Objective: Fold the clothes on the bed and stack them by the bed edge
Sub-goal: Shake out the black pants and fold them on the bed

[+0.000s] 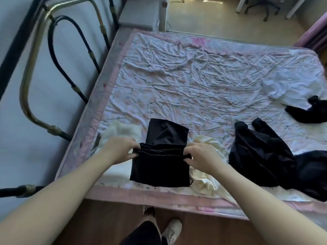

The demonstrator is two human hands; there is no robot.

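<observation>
both hands pinch the folded top edge of the black garment [160,167] lying near the bed [177,197] edge: left hand [120,150] on its left corner, right hand [200,153] on its right, fingers curled round the cloth; cream clothes [205,181] lie beneath, a black jacket [261,156] just right

Dim bluish daylight, soft focus, wide-angle bending at edges
</observation>
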